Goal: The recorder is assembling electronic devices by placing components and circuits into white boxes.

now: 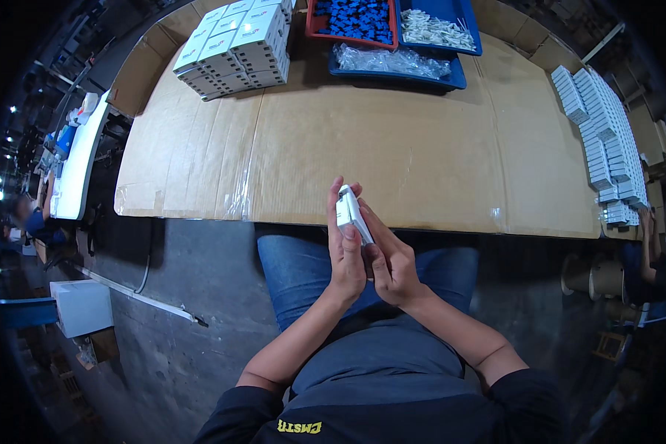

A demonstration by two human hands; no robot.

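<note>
Between my two hands, just above the near edge of the table, stands a small white plastic housing (350, 213), tilted and narrow side up. A small dark detail shows near its far end; its exact kind is unclear. My left hand (345, 257) presses against its left side with the thumb toward me and the fingers stretched along it. From the right, my right hand (395, 265) closes on the same piece, its thumb near the close end. The palms hide much of its sides.
Cardboard covers the table (362, 148). Stacked white boxes (233, 44) stand far left. At the back are a red tray (318, 37) of blue parts, a blue tray (477, 41) of white parts and another tray (451, 80) of clear bags. Rows of white pieces (607, 140) line the right, near a co-worker's hand (647, 222).
</note>
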